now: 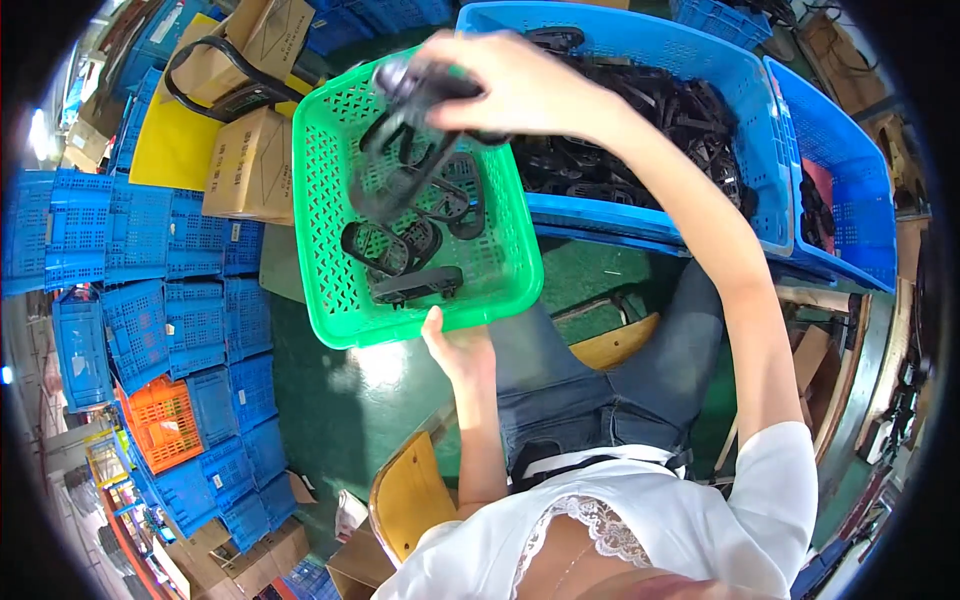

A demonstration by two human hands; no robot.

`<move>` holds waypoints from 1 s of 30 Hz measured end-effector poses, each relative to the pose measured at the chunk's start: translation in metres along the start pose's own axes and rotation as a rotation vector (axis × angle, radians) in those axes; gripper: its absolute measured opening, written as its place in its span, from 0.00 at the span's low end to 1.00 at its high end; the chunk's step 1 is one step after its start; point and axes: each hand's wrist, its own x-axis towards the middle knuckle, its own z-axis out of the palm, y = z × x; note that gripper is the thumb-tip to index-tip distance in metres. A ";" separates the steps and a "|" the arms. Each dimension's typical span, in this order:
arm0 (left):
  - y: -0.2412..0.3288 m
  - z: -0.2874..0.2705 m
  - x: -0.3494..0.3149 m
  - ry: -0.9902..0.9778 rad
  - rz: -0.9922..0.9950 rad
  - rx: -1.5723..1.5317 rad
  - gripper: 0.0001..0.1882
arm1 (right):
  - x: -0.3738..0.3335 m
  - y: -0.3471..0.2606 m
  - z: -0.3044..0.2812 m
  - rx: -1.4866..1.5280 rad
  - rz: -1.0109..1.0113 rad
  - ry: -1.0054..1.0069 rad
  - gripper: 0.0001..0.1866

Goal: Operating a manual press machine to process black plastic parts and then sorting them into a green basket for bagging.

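Note:
A green perforated plastic basket (318,240) is held in front of me, with several black plastic parts (385,248) with oval openings lying inside. My left hand (457,350) grips its near rim, thumb on the rim and the other fingers hidden under the basket. Over the basket's far half, my right hand (490,85) is closed on black plastic parts (410,85). Motion blurs them, so their number and exact kind cannot be made out. Beyond the right hand stands a large blue crate (620,25) heaped with similar black parts (650,130).
Another blue crate (865,215) with some black parts stands at the right. Stacked blue crates (135,235) and an orange crate (165,425) line the left side. A cardboard box (250,165) stands beside the basket. Wooden stool pieces (410,490) are near my legs.

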 end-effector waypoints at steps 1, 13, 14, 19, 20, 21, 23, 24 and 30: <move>-0.002 0.002 0.000 0.026 0.001 0.009 0.27 | 0.001 0.005 0.012 -0.183 -0.137 -0.051 0.25; 0.000 -0.021 0.008 -0.007 0.006 -0.055 0.22 | -0.084 0.154 -0.005 -0.538 0.581 -0.645 0.59; -0.001 -0.020 0.009 -0.017 -0.002 -0.062 0.22 | -0.100 0.169 0.013 -0.615 0.764 -0.820 0.65; 0.005 -0.022 0.007 -0.035 -0.018 -0.027 0.22 | -0.126 0.197 0.059 -0.651 0.753 -0.911 0.67; 0.005 -0.021 0.008 -0.016 0.006 -0.020 0.22 | -0.121 0.198 0.059 -0.633 0.691 -0.890 0.66; 0.002 -0.018 0.010 -0.008 0.029 -0.019 0.23 | -0.116 0.202 0.054 -0.623 0.634 -0.862 0.66; 0.001 -0.017 0.011 -0.015 0.021 -0.016 0.23 | -0.119 0.202 0.055 -0.587 0.607 -0.815 0.65; 0.002 -0.018 0.010 -0.016 0.021 -0.011 0.24 | -0.117 0.202 0.056 -0.594 0.584 -0.815 0.65; 0.004 -0.004 0.004 -0.003 0.009 -0.046 0.19 | -0.136 0.217 0.034 -0.245 0.534 -0.592 0.39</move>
